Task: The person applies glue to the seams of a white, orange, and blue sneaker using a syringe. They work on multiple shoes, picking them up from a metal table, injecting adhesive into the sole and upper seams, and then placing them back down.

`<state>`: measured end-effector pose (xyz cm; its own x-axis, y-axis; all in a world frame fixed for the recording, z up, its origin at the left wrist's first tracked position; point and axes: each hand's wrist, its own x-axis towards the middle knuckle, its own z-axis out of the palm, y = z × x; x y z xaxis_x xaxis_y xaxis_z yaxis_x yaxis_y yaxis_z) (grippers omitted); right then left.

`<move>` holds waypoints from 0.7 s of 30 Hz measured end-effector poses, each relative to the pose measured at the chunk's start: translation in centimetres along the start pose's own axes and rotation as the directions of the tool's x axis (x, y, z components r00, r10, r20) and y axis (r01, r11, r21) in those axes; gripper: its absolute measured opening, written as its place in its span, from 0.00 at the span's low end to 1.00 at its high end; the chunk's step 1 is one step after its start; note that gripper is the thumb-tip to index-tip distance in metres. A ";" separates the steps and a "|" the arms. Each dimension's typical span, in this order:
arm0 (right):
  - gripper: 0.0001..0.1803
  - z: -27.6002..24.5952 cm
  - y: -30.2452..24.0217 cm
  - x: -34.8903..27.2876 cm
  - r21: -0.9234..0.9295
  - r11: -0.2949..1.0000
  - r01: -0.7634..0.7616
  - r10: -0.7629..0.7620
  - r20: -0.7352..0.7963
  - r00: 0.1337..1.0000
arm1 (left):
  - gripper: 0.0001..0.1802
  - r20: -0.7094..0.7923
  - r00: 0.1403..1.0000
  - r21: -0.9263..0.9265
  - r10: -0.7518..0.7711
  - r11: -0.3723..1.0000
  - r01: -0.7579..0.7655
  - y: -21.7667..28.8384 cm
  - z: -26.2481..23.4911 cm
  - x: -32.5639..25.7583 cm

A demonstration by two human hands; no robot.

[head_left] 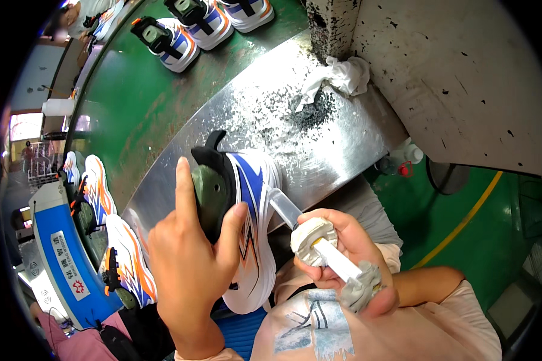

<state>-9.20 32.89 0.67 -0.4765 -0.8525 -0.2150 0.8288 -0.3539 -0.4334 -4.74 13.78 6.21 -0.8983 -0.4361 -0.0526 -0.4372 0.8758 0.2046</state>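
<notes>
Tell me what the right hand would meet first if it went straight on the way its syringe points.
Probably the side of the white and blue shoe, with the syringe in the right hand leading; its tip overlaps the shoe in this view, so any gap is unclear.

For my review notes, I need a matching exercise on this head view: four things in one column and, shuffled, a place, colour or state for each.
Things:
1. Nearest shoe
2. Syringe-like tool
3. White wad
4. Floor line

Places, colours, states:
A. Yellow, running along the green floor
B. Held by the left hand
C. Crumpled, beside the dark-speckled post
D. Held by the right hand

Right pairs: 1-B, 2-D, 3-C, 4-A.
</notes>
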 end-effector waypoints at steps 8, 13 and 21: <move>0.66 0.1 2.2 -1.4 -0.133 0.988 0.082 -0.076 0.049 0.996 | 0.31 -0.099 0.994 -0.123 -0.052 0.992 0.040 -0.8 0.1 -1.2; 0.56 -2.1 -1.4 5.0 0.251 0.964 -0.090 0.118 -0.099 0.988 | 0.33 -0.067 0.898 -0.158 0.435 0.884 -0.440 -4.2 -0.3 -3.7; 0.60 6.7 0.7 15.4 -0.157 0.726 -0.670 0.688 0.173 0.705 | 0.13 -0.498 0.747 0.052 0.441 0.875 -0.482 -12.9 2.1 -10.0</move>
<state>-13.96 16.89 2.93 0.2853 -0.9108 -0.2982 0.8745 0.3748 -0.3080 9.82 7.23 2.04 -0.8422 -0.0427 0.5374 0.0481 0.9869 0.1538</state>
